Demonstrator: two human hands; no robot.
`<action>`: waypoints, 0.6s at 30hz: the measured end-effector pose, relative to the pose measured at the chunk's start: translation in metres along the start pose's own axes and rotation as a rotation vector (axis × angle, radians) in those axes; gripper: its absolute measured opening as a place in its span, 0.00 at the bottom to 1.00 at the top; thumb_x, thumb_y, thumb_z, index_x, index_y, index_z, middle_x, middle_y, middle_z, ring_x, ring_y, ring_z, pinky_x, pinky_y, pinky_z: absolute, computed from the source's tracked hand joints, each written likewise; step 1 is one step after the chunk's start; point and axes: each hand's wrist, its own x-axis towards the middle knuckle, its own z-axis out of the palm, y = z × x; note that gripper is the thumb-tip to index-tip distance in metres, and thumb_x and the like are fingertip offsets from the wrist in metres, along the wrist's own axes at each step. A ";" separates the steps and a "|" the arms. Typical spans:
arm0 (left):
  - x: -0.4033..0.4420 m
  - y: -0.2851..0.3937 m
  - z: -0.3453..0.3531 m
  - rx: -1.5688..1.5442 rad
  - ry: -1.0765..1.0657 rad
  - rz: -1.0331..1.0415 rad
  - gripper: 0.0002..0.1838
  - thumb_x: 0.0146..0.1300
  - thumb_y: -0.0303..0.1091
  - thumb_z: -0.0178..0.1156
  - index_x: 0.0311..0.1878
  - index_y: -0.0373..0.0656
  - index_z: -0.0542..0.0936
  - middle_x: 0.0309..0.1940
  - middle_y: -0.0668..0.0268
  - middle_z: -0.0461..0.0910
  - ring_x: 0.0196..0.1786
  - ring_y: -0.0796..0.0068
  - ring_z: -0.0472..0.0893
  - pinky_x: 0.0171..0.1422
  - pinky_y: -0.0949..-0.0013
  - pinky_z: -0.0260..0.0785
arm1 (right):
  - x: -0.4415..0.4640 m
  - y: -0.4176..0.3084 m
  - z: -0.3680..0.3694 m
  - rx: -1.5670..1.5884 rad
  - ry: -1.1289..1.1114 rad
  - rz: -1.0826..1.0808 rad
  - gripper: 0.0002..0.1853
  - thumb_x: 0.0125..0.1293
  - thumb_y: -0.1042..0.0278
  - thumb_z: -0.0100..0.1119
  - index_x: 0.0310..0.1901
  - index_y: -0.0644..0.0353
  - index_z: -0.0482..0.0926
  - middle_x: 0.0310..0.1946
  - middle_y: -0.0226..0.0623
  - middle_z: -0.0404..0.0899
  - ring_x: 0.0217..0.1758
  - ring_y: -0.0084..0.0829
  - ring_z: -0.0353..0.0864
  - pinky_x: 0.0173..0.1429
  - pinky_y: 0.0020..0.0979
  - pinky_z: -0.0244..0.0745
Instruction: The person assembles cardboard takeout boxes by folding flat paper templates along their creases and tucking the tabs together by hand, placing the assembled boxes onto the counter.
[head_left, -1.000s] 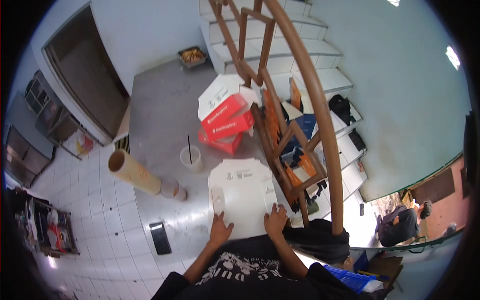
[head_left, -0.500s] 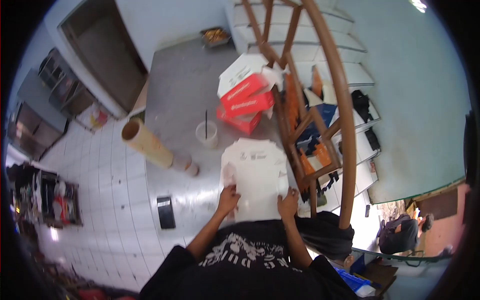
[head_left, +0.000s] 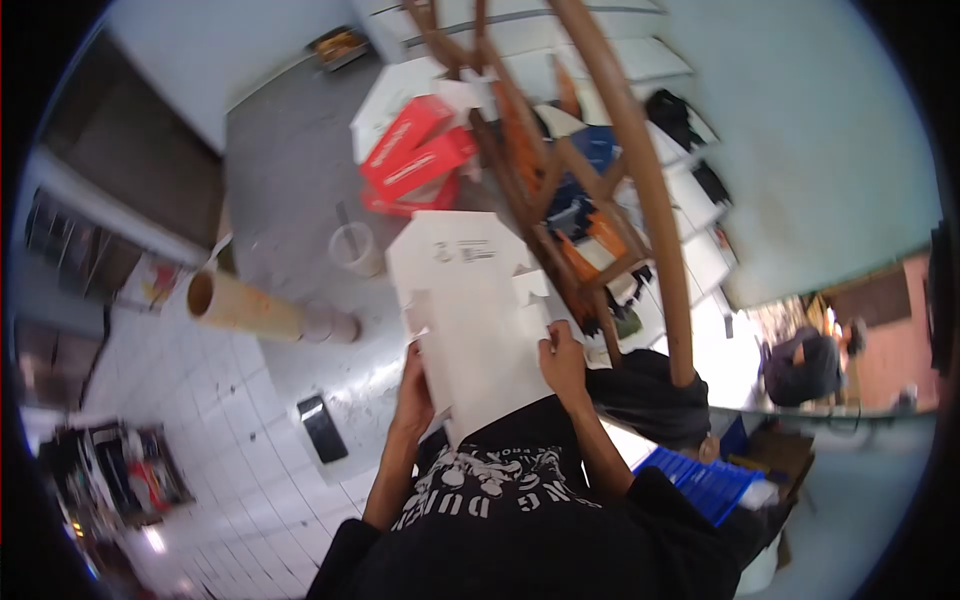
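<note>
Pulled closer to the wearer's black shirt (head_left: 520, 535) since the earlier frames, the white cardboard blank (head_left: 478, 325) now has its near end right at the shirt, and both hands have come along with it. The cutout flaps along its two sides stand out more than they did too.

The left hand (head_left: 413, 395) is half curled around the left edge, some fingers tucked out of sight, so no telling how tightly it's closed. The right hand (head_left: 563, 365) is mostly closed, thumb and bent fingers pinching the right edge. The far end of the blank, the bit with small dark print, sits over the gray table (head_left: 275, 165), just in front of some red and white boxes (head_left: 425, 165) piled up beside the brown railing (head_left: 650, 180).

Other stuff around: a plastic cup (head_left: 357, 252) with a dark straw left of the blank, a pale yellowish tube (head_left: 250, 310) farther left, and a dark phone (head_left: 322, 428) near the table's edge. A tray (head_left: 338, 46) with something yellowish in it is at the far end. Off to the right there's a blue basket (head_left: 705, 485), and another person (head_left: 805, 368) in dark clothes farther back, kinda blurry.
</note>
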 end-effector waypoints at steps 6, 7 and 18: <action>0.017 -0.012 -0.020 -0.015 -0.076 0.022 0.27 0.72 0.49 0.39 0.63 0.38 0.65 0.56 0.61 0.73 0.57 0.69 0.73 0.61 0.64 0.66 | -0.013 -0.063 -0.036 0.451 -0.103 0.014 0.12 0.66 0.67 0.54 0.45 0.66 0.71 0.43 0.43 0.79 0.41 0.32 0.82 0.43 0.32 0.77; 0.017 -0.009 -0.012 0.003 -0.099 0.002 0.27 0.72 0.49 0.39 0.63 0.38 0.65 0.56 0.61 0.73 0.57 0.69 0.73 0.61 0.64 0.66 | -0.014 -0.066 -0.041 0.457 -0.071 0.028 0.12 0.66 0.67 0.54 0.45 0.66 0.71 0.43 0.43 0.79 0.41 0.32 0.82 0.43 0.32 0.77; 0.006 0.015 0.023 0.355 -0.051 0.295 0.20 0.70 0.39 0.51 0.57 0.33 0.71 0.46 0.62 0.79 0.48 0.75 0.78 0.55 0.70 0.69 | 0.009 -0.056 -0.071 0.896 -0.322 0.232 0.12 0.57 0.73 0.66 0.42 0.68 0.80 0.33 0.34 0.82 0.37 0.21 0.80 0.46 0.23 0.73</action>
